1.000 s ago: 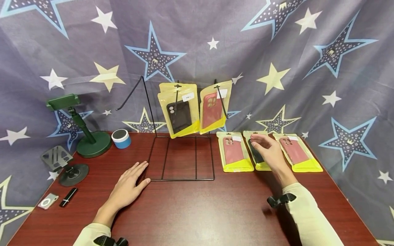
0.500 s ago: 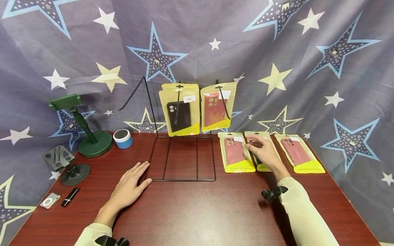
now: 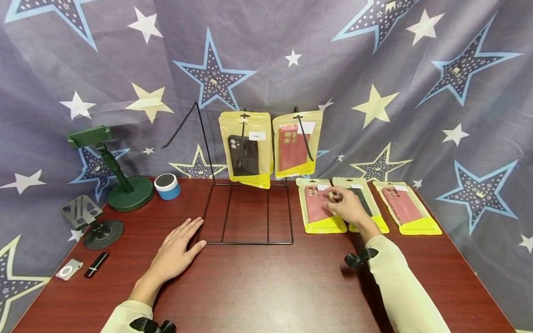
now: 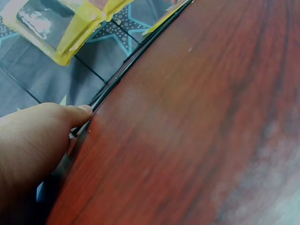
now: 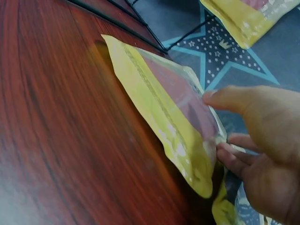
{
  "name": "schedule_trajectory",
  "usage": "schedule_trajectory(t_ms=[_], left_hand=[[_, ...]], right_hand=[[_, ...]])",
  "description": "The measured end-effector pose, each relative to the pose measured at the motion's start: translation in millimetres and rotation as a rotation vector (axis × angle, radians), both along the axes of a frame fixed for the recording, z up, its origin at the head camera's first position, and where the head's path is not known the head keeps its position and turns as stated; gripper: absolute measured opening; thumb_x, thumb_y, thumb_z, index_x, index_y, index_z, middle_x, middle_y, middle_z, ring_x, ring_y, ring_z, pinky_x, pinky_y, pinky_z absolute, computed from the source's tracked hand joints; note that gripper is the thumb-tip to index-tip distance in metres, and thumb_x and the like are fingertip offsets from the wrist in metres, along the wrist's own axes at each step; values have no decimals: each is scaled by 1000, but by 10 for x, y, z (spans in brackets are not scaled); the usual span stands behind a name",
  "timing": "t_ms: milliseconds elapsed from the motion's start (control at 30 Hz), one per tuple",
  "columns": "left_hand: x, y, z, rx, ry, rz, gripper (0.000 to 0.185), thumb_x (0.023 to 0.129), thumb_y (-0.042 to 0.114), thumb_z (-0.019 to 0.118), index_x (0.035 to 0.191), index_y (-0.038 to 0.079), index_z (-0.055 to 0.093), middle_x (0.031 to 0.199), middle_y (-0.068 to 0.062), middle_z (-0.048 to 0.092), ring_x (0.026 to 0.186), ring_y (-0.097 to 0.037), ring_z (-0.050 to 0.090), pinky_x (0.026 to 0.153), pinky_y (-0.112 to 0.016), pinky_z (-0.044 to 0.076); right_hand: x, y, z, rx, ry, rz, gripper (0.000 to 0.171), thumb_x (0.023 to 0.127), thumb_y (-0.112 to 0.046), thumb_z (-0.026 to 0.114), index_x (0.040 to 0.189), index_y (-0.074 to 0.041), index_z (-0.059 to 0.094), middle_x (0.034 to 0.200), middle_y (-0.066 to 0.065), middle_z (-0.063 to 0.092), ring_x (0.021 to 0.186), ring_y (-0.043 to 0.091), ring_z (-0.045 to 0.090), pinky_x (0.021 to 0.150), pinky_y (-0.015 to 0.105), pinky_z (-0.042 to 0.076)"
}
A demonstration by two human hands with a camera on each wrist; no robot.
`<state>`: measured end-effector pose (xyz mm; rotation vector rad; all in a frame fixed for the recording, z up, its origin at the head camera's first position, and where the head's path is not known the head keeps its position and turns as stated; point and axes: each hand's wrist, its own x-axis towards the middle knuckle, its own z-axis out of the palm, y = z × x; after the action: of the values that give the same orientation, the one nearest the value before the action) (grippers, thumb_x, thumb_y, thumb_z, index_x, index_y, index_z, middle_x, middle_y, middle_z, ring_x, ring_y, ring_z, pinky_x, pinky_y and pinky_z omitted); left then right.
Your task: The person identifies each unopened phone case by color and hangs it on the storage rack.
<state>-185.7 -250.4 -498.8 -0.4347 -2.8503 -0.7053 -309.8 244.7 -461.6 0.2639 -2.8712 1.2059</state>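
My right hand reaches over the leftmost of three yellow packets lying flat at the back right of the table, a red phone case packet. In the right wrist view the right hand has its thumb on top of that red case packet and its fingers at the right edge, pinching it. Beside it lie a black case packet and another red case packet. My left hand rests flat on the table against the front left corner of a black wire stand.
Two yellow packets hang on the stand, one with a black case, one with a red case. At the left stand a green phone holder, a blue and white speaker and a grey stand. A starred cloth hangs behind.
My right hand has moved left from over the middle black case packet to the right edge of the left red case packet. The left hand has stayed still.
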Motion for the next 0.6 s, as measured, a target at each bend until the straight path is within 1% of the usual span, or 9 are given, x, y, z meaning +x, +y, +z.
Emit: schedule_trajectory(t_ms=[67, 133, 233, 333, 467, 600], left_hand=[[-1, 7, -4, 0, 2, 0, 62, 103, 36, 62, 155, 6, 46, 161, -17, 45, 153, -43, 35, 121, -64, 27], [-3, 15, -10, 1, 5, -1, 62, 103, 36, 63, 155, 6, 47, 161, -16, 46, 153, -43, 36, 121, -64, 27], [-3, 27, -4, 4, 7, -2, 62, 103, 35, 63, 155, 6, 47, 161, -16, 46, 152, -43, 36, 120, -64, 27], [-8, 29, 3, 4, 9, -4, 62, 103, 35, 63, 155, 6, 47, 161, -16, 46, 152, -43, 36, 120, -64, 27], [-10, 18, 8, -2, 10, 0, 62, 103, 35, 62, 155, 6, 46, 161, -16, 46, 153, -43, 35, 121, -64, 27], [0, 7, 9, -3, 6, 4, 62, 103, 35, 63, 155, 6, 47, 161, -16, 46, 153, -43, 35, 121, -64, 27]], right_hand=[[-4, -20, -6, 29, -2, -14, 48, 91, -17, 77, 137, -7, 64, 128, 25, 67, 112, 36, 65, 91, 46, 55], [-6, -33, -22, 52, -9, -33, 49, 90, -19, 78, 136, -8, 65, 127, 25, 67, 111, 37, 63, 92, 48, 53], [-6, -57, -44, 70, -25, -63, 52, 88, -22, 80, 136, -8, 64, 133, 28, 62, 122, 43, 58, 102, 58, 49], [-4, -84, -56, 70, -47, -81, 55, 88, -24, 80, 138, -8, 63, 139, 30, 58, 127, 45, 54, 107, 61, 45], [-7, -131, -59, 61, -58, -93, 55, 89, -22, 80, 140, -8, 62, 139, 30, 59, 127, 45, 54, 108, 60, 45], [-18, -184, -64, 56, -43, -71, 53, 89, -15, 79, 139, -8, 64, 130, 29, 63, 120, 41, 58, 101, 54, 48]])
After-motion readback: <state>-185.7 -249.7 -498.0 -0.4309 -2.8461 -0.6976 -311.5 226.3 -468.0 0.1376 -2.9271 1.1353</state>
